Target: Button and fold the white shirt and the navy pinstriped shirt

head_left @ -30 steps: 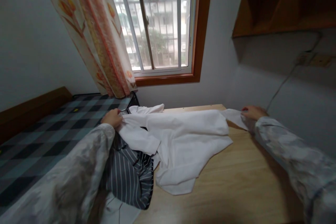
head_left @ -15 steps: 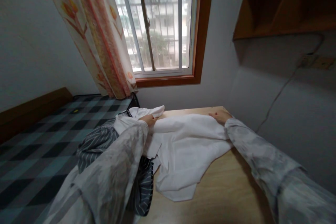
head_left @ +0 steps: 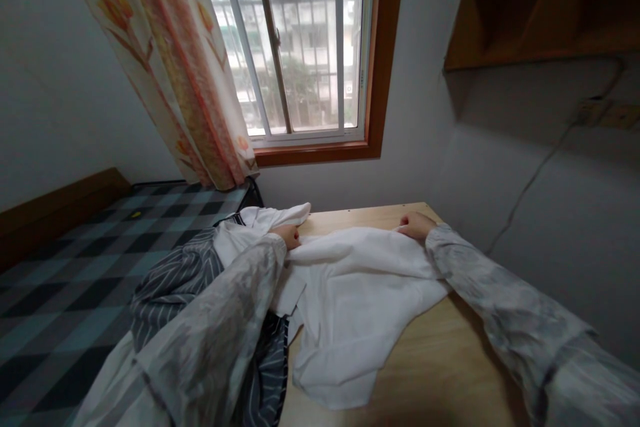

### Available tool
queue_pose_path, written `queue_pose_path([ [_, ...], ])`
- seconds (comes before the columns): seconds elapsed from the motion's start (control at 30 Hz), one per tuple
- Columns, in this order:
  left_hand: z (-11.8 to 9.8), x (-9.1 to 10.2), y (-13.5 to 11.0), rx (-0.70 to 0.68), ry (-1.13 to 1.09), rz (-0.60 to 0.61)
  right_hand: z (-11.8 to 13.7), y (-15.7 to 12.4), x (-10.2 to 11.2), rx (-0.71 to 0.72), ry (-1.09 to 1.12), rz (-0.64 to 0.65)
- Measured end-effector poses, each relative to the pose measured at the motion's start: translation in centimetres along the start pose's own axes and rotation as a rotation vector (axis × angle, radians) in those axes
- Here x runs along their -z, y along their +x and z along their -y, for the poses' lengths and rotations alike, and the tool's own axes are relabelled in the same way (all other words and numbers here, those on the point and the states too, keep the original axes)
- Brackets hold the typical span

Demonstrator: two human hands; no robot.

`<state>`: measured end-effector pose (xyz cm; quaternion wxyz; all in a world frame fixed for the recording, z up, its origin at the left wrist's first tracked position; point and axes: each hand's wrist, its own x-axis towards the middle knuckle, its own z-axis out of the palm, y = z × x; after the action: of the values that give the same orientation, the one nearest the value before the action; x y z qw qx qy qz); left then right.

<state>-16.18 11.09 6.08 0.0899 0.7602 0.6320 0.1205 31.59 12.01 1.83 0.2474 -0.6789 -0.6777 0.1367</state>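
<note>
A white cloth garment (head_left: 357, 300) lies spread and creased over the wooden board top. My left hand (head_left: 289, 235) is closed on its far edge, left of the middle. At the far right edge, my right hand (head_left: 415, 225) pinches the same cloth between thumb and fingers. Joined to or lying against the white part, a dark grey striped fabric (head_left: 177, 275) is bunched on the left, partly behind my left sleeve. More striped fabric (head_left: 270, 367) hangs near the board's left side. I cannot tell whether both fabrics are one piece.
Left of the board (head_left: 430, 360) is a bed with a checked cover (head_left: 65, 273). A flowered curtain (head_left: 170, 67) hangs beside the window (head_left: 310, 47) ahead. A wooden shelf (head_left: 530, 27) and a cable (head_left: 523, 190) are on the right wall.
The white cloth's far edge has come toward me and its near edge sits lower. My right fingers have curled from stretched to a pinch. The view has shifted slightly.
</note>
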Motion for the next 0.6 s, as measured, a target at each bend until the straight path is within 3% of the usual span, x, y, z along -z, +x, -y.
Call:
queue_pose_path([
  [0.1, -0.8, 1.3, 0.2, 0.114, 0.066, -0.004, 0.6, 0.8, 1.4, 0.013, -0.038, -0.102],
  [0.23, -1.9, 3.6, 1.9, 0.217, 0.02, -0.229, 1.5, 2.7, 3.2, -0.038, 0.031, -0.424],
  [0.3, -2.4, 4.3, 2.9, 0.256, -0.044, -0.298, 2.0, 3.6, 3.4, -0.08, 0.093, -0.469],
  [0.37, -2.9, 4.1, 3.8, 0.241, -0.092, -0.296, 2.4, 4.2, 2.8, -0.077, 0.16, -0.413],
  [0.47, -3.8, 2.3, 3.9, 0.178, -0.103, -0.239, 3.1, 3.9, 0.5, -0.001, 0.184, -0.24],
  [0.6, -4.9, -1.5, 1.2, 0.066, -0.078, -0.143, 3.9, 0.6, -3.6, 0.106, 0.063, 0.034],
])
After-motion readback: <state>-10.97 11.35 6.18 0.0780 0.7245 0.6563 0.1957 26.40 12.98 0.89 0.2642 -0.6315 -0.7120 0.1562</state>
